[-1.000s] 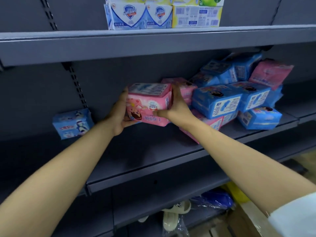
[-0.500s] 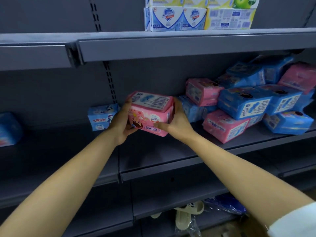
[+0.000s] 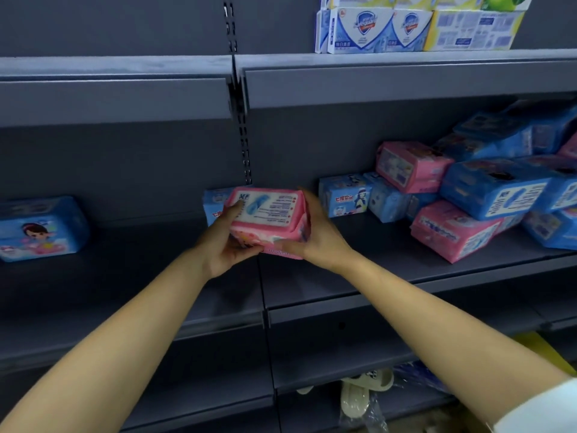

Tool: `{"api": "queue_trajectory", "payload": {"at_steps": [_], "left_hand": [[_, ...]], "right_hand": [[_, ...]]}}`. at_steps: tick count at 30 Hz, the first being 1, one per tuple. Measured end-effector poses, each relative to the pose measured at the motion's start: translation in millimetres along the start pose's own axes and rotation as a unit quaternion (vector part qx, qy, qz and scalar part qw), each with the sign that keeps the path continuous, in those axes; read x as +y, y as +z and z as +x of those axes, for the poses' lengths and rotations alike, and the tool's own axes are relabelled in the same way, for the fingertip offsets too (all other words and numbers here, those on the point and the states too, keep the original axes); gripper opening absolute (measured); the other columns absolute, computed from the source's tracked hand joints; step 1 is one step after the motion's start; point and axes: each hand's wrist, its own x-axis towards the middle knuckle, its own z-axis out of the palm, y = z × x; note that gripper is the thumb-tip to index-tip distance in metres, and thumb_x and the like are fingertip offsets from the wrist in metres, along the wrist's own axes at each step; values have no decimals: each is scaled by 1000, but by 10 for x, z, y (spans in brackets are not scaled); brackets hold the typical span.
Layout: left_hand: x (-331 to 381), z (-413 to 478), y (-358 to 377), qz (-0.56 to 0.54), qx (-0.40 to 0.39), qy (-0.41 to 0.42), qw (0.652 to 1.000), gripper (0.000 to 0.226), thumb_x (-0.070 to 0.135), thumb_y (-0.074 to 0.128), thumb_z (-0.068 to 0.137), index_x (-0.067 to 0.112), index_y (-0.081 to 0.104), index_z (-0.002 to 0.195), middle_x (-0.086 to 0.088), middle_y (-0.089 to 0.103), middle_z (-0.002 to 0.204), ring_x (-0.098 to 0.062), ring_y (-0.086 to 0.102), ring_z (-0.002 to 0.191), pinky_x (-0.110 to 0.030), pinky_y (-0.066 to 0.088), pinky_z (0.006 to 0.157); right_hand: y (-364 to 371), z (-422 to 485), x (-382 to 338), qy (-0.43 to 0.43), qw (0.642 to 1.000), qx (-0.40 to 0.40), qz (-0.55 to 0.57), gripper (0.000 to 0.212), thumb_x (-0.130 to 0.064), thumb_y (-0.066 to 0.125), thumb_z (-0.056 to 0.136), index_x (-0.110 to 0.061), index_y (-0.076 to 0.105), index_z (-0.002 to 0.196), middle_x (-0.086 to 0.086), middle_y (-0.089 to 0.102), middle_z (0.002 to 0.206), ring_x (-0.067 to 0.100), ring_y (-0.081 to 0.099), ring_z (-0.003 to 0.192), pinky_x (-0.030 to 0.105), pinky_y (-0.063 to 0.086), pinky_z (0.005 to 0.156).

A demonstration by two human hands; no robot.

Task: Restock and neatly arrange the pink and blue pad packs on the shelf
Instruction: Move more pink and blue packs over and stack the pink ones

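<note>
Fingers (image 3: 234, 209) of left hand (image 3: 224, 243), right hand (image 3: 321, 237) clasp pink pack (image 3: 268, 210) above shelf (image 3: 374, 270) seam.

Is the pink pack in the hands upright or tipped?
Tipped. The left hand and right hand hold the pink pack with its white label panel turned up toward the camera.

Soap boxes (image 3: 371, 29) at 1 o'clock, blue-white, side by side on top level. Yellow-green boxes (image 3: 474, 29) touching them toward 2 o'clock. Slotted upright (image 3: 241, 126) at 12 o'clock, vertical, dark. White slippers (image 3: 354, 401) in clear wrap at 5 o'clock, lowest level. Blue bag (image 3: 415, 373) just beside, toward 4 o'clock. Yellow patch (image 3: 543, 351) at 4 o'clock, unidentifiable.
</note>
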Motion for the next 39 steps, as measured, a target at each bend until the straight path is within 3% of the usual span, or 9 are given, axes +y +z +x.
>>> {"api": "queue_trajectory", "payload": {"at_steps": [4,6,9,12,15,19,25,32,39], "left_hand": [[-31,-28,-105,-37,-16,33,999,37,30,60,91,10,58,123,-14,68,115,-28,66,103,-43,60,71],[-45,-45,-146,-41,-31,42,998,41,25,58,92,7,54,129,-14,69,113,-28,68,100,-44,60,72],[-92,-77,-176,-56,-65,51,995,46,21,58,89,5,50,131,-12,71,108,-26,70,97,-43,59,73],[-97,-107,-206,-69,-125,67,987,79,24,88,56,5,53,125,-14,71,109,-28,69,100,-41,59,72],[-81,-70,-276,-40,-171,66,982,97,14,93,34,5,54,123,-17,69,110,-32,67,103,-42,58,73],[-92,-41,-378,23,-177,59,982,81,-5,61,57,22,51,133,-14,65,117,-36,62,112,-50,55,80],[-115,-17,-458,5,-175,36,984,86,11,70,40,30,58,123,-11,66,118,-35,60,113,-58,48,91],[-196,0,-238,-30,-58,95,993,43,36,69,74,22,56,113,-9,61,114,-25,59,112,-35,50,92],[-362,-99,168,74,-69,58,993,71,61,61,65,33,48,129,-1,61,123,-23,58,112,-53,48,93]], "right_hand": [[20,30,-139,104,982,-19,159,21,-45,52,94,-40,47,114,-11,62,114,-10,61,96,11,48,76],[18,118,-137,202,950,6,239,42,-54,43,95,-26,50,124,-3,68,111,7,64,99,23,47,79],[4,237,-109,330,901,12,281,59,-64,43,90,-22,52,130,4,67,120,26,59,114,53,38,103],[-35,243,-61,386,875,-41,289,55,-64,40,90,-20,62,115,12,66,119,36,56,117,64,35,101],[-52,227,1,368,871,-64,320,41,-57,52,89,-20,65,101,9,73,100,31,66,102,55,49,92],[-46,230,36,297,906,-3,302,35,-40,66,85,-18,63,112,8,74,101,27,70,93,47,55,82],[-75,176,-27,226,930,29,287,20,-18,70,85,-13,65,104,12,73,99,25,71,85,37,59,72],[15,212,-68,224,884,117,393,38,-17,69,85,-6,58,119,13,71,105,28,71,91,46,57,78],[275,249,-191,195,842,185,468,41,-15,70,84,-5,54,121,16,69,109,29,70,93,43,57,79]]}}
